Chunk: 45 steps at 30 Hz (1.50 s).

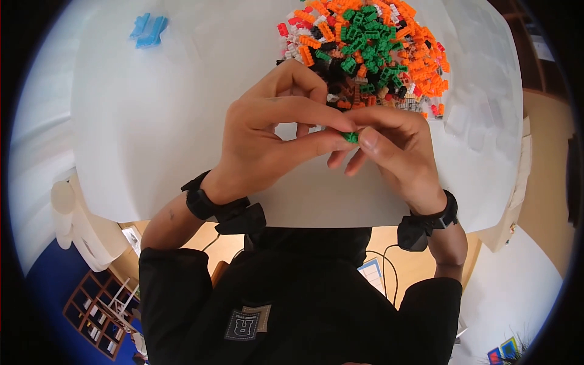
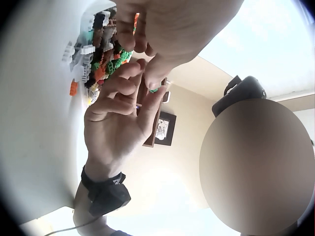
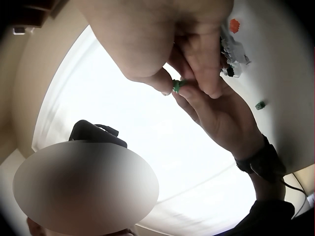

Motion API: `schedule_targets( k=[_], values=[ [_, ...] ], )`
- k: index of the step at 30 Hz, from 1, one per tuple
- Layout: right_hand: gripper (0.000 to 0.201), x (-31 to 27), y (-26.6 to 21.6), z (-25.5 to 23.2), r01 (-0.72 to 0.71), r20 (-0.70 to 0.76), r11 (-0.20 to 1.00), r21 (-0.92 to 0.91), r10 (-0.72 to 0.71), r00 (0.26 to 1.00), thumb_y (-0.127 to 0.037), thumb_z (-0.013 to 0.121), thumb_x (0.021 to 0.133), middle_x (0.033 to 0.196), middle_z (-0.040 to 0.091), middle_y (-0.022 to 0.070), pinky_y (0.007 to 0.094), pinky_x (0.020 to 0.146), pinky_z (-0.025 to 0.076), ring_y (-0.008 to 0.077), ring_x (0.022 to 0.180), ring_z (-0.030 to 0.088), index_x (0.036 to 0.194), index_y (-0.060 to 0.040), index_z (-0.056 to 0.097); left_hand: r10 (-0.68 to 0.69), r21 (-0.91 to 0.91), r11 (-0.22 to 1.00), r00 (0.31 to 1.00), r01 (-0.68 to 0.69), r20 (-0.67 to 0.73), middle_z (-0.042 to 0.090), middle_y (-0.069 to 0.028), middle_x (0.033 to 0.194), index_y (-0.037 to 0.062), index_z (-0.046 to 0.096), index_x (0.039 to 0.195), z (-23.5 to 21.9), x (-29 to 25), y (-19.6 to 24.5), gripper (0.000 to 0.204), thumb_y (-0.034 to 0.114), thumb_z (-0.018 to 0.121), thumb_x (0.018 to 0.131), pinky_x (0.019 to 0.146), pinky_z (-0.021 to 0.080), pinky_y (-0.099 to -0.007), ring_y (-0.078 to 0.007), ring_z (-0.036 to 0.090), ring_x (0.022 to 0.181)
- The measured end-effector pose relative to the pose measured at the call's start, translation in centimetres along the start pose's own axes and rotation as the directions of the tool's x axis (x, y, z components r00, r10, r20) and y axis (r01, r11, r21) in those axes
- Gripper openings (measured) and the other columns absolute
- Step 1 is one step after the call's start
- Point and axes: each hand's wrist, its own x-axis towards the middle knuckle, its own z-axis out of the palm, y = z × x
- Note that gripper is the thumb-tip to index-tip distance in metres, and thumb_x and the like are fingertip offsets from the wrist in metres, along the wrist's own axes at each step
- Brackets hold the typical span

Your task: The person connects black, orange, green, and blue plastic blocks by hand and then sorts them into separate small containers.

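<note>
Above the near part of the table, both hands meet at a small green toy brick (image 1: pixel 351 137). My left hand (image 1: pixel 261 125) pinches it between thumb and index finger. From the other side, the thumb and forefinger of my right hand (image 1: pixel 404 149) grip it too. In the right wrist view the green brick (image 3: pixel 177 86) shows between the fingertips, while fingers cover most of it in the left wrist view. Just beyond the hands lies a big pile of small bricks, with green ones (image 1: pixel 371 42) on top and orange ones (image 1: pixel 426 67) to the right.
Two light blue pieces (image 1: pixel 149 30) lie at the table's far left. Transparent plastic bags (image 1: pixel 474 115) are spread along the right side of the white table (image 1: pixel 140 134). A loose green brick (image 3: pixel 260 105) sits on the tabletop in the right wrist view.
</note>
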Motion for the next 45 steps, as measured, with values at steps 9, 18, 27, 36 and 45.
schedule_targets(
  k=[9, 18, 27, 36, 45],
  values=[
    [0.023, -0.1, 0.3, -0.5, 0.000, 0.060, 0.997, -0.077, 0.005, 0.998, -0.014, 0.062, 0.092, 0.084, 0.067, 0.0121, 0.0265, 0.064, 0.056, 0.0172, 0.071, 0.067, 0.101, 0.0079, 0.064, -0.093, -0.058, 0.994, 0.995, 0.095, 0.024, 0.058, -0.0061, 0.087, 0.0011, 0.071, 0.090, 0.5, -0.2, 0.3, 0.020, -0.004, 0.074, 0.071, 0.060, 0.045, -0.0230, -0.0119, 0.055, 0.071],
    [0.024, -0.1, 0.4, -0.9, -0.074, 0.066, 0.997, -0.006, 0.074, 0.995, -0.016, 0.062, 0.092, 0.082, 0.067, 0.0111, 0.0256, 0.062, 0.055, 0.0172, 0.070, 0.067, 0.099, 0.0069, 0.063, -0.171, -0.143, 0.973, 0.983, 0.179, 0.065, 0.059, -0.0094, 0.090, -0.0033, 0.068, 0.090, 0.6, -0.2, 0.5, 0.018, -0.008, 0.071, 0.073, 0.065, 0.050, -0.0246, -0.0154, 0.060, 0.078],
    [0.023, 0.1, 0.7, -1.1, -0.115, 0.074, 0.993, 0.037, 0.112, 0.991, -0.016, 0.062, 0.092, 0.082, 0.067, 0.0112, 0.0253, 0.063, 0.054, 0.0172, 0.069, 0.067, 0.098, 0.0060, 0.064, -0.245, -0.207, 0.944, 0.965, 0.259, 0.091, 0.059, -0.0096, 0.092, -0.0042, 0.068, 0.092, 0.6, -0.2, 0.4, 0.019, -0.010, 0.069, 0.074, 0.068, 0.051, -0.0258, -0.0163, 0.061, 0.080],
    [0.026, 0.0, 0.5, -0.9, -0.125, 0.048, 0.992, 0.009, 0.124, 0.991, -0.018, 0.062, 0.092, 0.084, 0.068, 0.0122, 0.0256, 0.063, 0.055, 0.0174, 0.070, 0.067, 0.098, 0.0064, 0.065, -0.253, -0.197, 0.942, 0.960, 0.273, 0.118, 0.059, -0.0096, 0.093, -0.0047, 0.068, 0.094, 0.4, -0.2, 0.2, 0.021, -0.010, 0.069, 0.074, 0.068, 0.051, -0.0260, -0.0159, 0.059, 0.082],
    [0.018, -0.3, -0.7, -0.7, 0.143, -0.078, 0.938, -0.317, -0.176, 0.981, -0.008, 0.064, 0.088, 0.087, 0.067, 0.0112, 0.0253, 0.063, 0.055, 0.0164, 0.073, 0.067, 0.101, 0.0043, 0.067, -0.279, -0.363, 0.877, 0.949, 0.315, 0.149, 0.058, -0.0115, 0.096, -0.0062, 0.066, 0.095, -0.1, 0.0, 0.3, 0.020, -0.009, 0.068, 0.076, 0.063, 0.050, -0.0245, -0.0149, 0.059, 0.081]
  ],
)
